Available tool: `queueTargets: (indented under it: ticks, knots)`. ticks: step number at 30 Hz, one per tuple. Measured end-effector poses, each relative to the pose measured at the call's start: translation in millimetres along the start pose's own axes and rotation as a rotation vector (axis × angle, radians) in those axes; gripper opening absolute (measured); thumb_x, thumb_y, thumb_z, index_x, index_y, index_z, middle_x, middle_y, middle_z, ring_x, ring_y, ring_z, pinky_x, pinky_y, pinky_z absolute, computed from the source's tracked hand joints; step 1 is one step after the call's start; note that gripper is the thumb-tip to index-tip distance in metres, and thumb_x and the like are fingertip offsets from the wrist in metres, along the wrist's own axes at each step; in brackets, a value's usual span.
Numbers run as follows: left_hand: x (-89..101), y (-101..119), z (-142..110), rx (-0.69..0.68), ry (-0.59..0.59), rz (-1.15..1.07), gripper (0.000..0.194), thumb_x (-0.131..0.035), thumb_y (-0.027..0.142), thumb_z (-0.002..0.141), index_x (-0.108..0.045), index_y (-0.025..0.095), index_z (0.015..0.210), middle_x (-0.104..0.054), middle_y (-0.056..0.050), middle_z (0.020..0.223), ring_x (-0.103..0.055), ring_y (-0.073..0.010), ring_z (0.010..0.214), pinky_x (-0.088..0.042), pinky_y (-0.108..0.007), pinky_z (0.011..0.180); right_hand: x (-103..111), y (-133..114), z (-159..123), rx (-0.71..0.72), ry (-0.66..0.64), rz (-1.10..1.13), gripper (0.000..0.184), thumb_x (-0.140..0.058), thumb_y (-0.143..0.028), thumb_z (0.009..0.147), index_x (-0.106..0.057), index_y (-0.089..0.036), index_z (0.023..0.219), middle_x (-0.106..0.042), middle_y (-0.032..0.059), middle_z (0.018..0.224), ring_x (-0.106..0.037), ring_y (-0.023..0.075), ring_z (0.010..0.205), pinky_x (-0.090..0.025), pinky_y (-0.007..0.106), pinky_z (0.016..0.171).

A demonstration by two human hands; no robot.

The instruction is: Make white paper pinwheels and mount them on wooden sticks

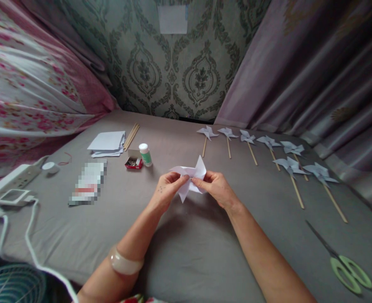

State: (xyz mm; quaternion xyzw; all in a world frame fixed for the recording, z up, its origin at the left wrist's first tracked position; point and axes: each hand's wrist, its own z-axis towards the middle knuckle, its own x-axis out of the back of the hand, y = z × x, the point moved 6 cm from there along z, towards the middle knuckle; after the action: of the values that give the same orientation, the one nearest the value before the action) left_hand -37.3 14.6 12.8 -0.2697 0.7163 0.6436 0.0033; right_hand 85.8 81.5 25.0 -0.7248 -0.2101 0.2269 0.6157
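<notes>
Your left fingers and right fingers pinch the white paper pinwheel near its centre, above the grey sheet.

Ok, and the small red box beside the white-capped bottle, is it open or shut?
Open. The small red box has its flap raised at the back, and small metal pieces show inside.

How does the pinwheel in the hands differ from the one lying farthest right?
The held pinwheel shows no stick; the farthest-right pinwheel is on a wooden stick. The held pinwheel is pinched by the left hand and right hand, while the farthest-right pinwheel lies untouched on the grey cloth. Both are white paper with pointed blades.
</notes>
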Motion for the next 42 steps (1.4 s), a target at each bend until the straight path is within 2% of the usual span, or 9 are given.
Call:
queueTargets:
  ticks: [8, 15, 26, 28, 31, 35, 36, 39, 42]
  knots:
    - [-5.6, 2, -3, -0.044, -0.039, 0.021, 0.040, -0.083, 0.043, 0.055, -0.071, 0.012, 0.079, -0.069, -0.004, 0.075, -0.058, -0.0124, 0.066, -0.043, -0.023, 0.065, 5, 0, 0, 0.078, 0.049, -0.059, 0.039, -0.080, -0.047, 0.057, -0.075, -0.017, 0.082, -0.075, 0.0060, 0.083, -0.066, 0.0202, 0.073, -0.051, 0.032, 0.070]
    - [-11.0, 2, -8, -0.036, -0.110, -0.021, 0.042, -0.082, 0.045, 0.055, -0.072, 0.012, 0.079, -0.071, -0.007, 0.079, -0.061, -0.0150, 0.068, -0.044, -0.026, 0.065, -1, 8, -2, -0.044, 0.042, 0.040, 0.046, -0.080, -0.051, 0.057, -0.075, -0.015, 0.084, -0.073, 0.0058, 0.071, -0.064, 0.0186, 0.060, -0.048, 0.028, 0.057]
    - [-4.4, 31, -13, -0.082, -0.194, 0.142, 0.043, -0.077, 0.049, 0.063, -0.071, 0.011, 0.081, -0.068, -0.005, 0.073, -0.057, -0.0115, 0.064, -0.043, -0.024, 0.064, -1, 3, -2, -0.039, -0.086, 0.251, 0.034, -0.085, -0.038, 0.057, -0.075, -0.021, 0.084, -0.075, 0.0050, 0.084, -0.068, 0.0201, 0.076, -0.053, 0.032, 0.076]
    - [13.3, 50, -7, -0.118, -0.165, 0.246, 0.043, -0.075, 0.052, 0.063, -0.069, 0.011, 0.074, -0.066, -0.005, 0.067, -0.055, -0.0102, 0.059, -0.042, -0.022, 0.058, 4, 9, 1, -0.057, -0.050, 0.313, 0.033, -0.085, -0.039, 0.055, -0.075, -0.021, 0.081, -0.075, 0.0040, 0.082, -0.068, 0.0195, 0.075, -0.054, 0.031, 0.072]
    - [62.0, 88, 10, -0.261, 0.011, 0.347, 0.046, -0.069, 0.057, 0.068, -0.068, 0.011, 0.073, -0.067, -0.006, 0.067, -0.054, -0.0091, 0.055, -0.041, -0.021, 0.055, 13, 26, 7, -0.143, 0.031, 0.449, 0.032, -0.087, -0.035, 0.053, -0.074, -0.022, 0.078, -0.075, 0.0003, 0.078, -0.067, 0.0144, 0.067, -0.056, 0.025, 0.063]
    - [145.7, 133, 41, -0.415, 0.487, 0.648, 0.056, -0.053, 0.065, 0.073, -0.068, 0.011, 0.080, -0.069, -0.009, 0.072, -0.058, -0.0116, 0.057, -0.043, -0.022, 0.054, 17, 50, 10, -0.289, 0.083, 0.589, 0.035, -0.091, -0.025, 0.043, -0.072, -0.019, 0.072, -0.074, -0.0011, 0.074, -0.066, 0.0120, 0.061, -0.057, 0.021, 0.056]
    - [161.3, 137, 50, -0.408, 0.542, 0.701, 0.056, -0.053, 0.062, 0.074, -0.068, 0.010, 0.083, -0.070, -0.010, 0.076, -0.060, -0.0132, 0.059, -0.044, -0.023, 0.055, 17, 54, 10, -0.307, 0.088, 0.608, 0.036, -0.092, -0.023, 0.042, -0.071, -0.019, 0.071, -0.074, -0.0010, 0.073, -0.067, 0.0122, 0.061, -0.058, 0.021, 0.057]
    - [193.8, 142, 78, -0.359, 0.601, 0.837, 0.044, -0.057, 0.049, 0.073, -0.070, 0.010, 0.085, -0.072, -0.011, 0.079, -0.064, -0.0178, 0.068, -0.046, -0.026, 0.061, 18, 60, 12, -0.318, 0.099, 0.649, 0.035, -0.091, -0.019, 0.043, -0.071, -0.019, 0.072, -0.074, -0.0010, 0.073, -0.068, 0.0127, 0.062, -0.059, 0.022, 0.058]
    - [209.8, 141, 103, -0.288, 0.620, 1.019, 0.027, -0.062, 0.034, 0.069, -0.074, 0.014, 0.083, -0.074, -0.009, 0.084, -0.066, -0.0214, 0.082, -0.047, -0.027, 0.072, 19, 60, 12, -0.322, 0.102, 0.666, 0.033, -0.090, -0.017, 0.045, -0.070, -0.019, 0.071, -0.074, -0.0014, 0.073, -0.068, 0.0131, 0.063, -0.060, 0.022, 0.058]
